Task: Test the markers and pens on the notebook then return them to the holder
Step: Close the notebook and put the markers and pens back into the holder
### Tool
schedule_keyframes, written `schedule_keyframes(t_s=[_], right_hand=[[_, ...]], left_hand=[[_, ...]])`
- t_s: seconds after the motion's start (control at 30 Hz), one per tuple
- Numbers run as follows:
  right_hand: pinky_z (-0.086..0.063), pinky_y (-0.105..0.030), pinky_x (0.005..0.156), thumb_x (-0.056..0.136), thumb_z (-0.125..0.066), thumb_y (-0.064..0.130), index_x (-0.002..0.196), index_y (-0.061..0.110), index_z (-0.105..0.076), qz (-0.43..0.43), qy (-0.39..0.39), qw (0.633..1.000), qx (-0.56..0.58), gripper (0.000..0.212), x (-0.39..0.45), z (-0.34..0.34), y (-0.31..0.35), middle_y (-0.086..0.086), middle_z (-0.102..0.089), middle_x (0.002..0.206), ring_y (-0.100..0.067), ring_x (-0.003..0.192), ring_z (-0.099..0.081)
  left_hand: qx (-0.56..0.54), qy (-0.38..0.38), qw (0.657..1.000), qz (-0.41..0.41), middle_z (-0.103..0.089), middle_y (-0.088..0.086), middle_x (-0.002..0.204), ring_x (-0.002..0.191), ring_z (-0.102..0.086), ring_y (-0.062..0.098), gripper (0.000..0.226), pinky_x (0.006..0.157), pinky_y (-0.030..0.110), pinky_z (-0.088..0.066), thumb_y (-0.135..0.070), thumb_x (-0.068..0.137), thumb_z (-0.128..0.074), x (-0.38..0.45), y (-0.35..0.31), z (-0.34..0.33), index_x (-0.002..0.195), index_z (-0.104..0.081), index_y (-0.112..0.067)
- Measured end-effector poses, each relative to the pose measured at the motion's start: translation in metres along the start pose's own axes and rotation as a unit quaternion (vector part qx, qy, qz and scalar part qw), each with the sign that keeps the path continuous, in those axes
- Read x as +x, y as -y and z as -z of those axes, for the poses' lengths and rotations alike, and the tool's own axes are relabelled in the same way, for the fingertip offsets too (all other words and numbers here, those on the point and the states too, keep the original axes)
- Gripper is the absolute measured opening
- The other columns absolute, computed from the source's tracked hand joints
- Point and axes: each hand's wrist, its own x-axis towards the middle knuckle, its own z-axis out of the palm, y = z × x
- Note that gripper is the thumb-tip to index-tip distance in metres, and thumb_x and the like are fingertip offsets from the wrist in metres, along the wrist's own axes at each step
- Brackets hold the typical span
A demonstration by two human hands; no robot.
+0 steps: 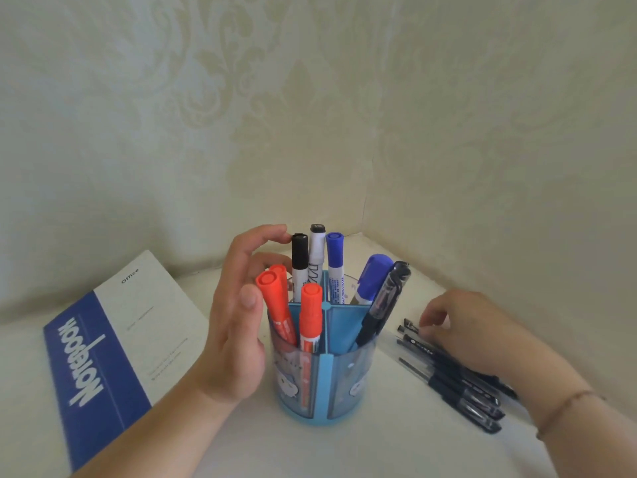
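A white table (344, 450) sits in a wall corner. The blue holder (322, 384) stands toward its back corner. A closed notebook (113, 343) lies along the left edge, and a row of black pens (455, 381) lies at the right.

**A pale corner**

I sit facing a corner where two walls meet. The left wall (120, 115) and the right wall (499, 115) both wear cream wallpaper with a faint damask pattern of leaves and scrolls, slightly glossy. The vertical seam of the corner (366, 188) runs down to a white, matt tabletop (344, 450) pushed right up against both walls. The light is soft and even, throwing only weak shadows.
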Motion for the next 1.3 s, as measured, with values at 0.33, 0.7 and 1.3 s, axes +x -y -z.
schedule_keyframes(t_s=[0.33,0.7,1.3], right_hand=[[-0.046,-0.015,0.061,0.093,-0.055,0.004,0.122,0.031,-0.049,0.186,-0.395,0.827,0.355,0.04,-0.025,0.023,0.019,-0.001,-0.063,0.086,-0.015,0.073,-0.06],[-0.053,-0.036,0.063,0.091,-0.058,0.009,0.111,0.019,-0.041,0.343,-0.361,0.638,0.587,0.028,-0.056,0.021,0.053,-0.014,-0.055,0.089,-0.031,0.077,-0.059],[-0.044,-0.018,0.072,0.088,-0.062,0.04,0.097,0.028,-0.066,0.036,0.025,0.998,-0.038,0.015,-0.008,0.002,-0.003,0.014,-0.062,0.095,-0.005,0.083,-0.057]], left_hand=[[-0.003,0.005,1.0,0.016,-0.062,0.021,0.107,0.085,-0.059,0.042,0.084,0.072,0.051,-0.047,-0.076,0.079,-0.05,0.0,0.0,0.001,0.13,-0.046,-0.01],[0.0,-0.001,1.0,0.013,-0.062,0.019,0.107,0.087,-0.058,0.05,0.081,0.072,0.061,-0.046,-0.076,0.079,-0.051,0.0,0.001,0.002,0.129,-0.047,-0.013],[-0.008,0.003,1.0,0.006,-0.057,0.026,0.113,0.091,-0.058,0.038,0.087,0.076,0.048,-0.047,-0.076,0.079,-0.052,0.0,0.002,0.001,0.129,-0.045,-0.005]])
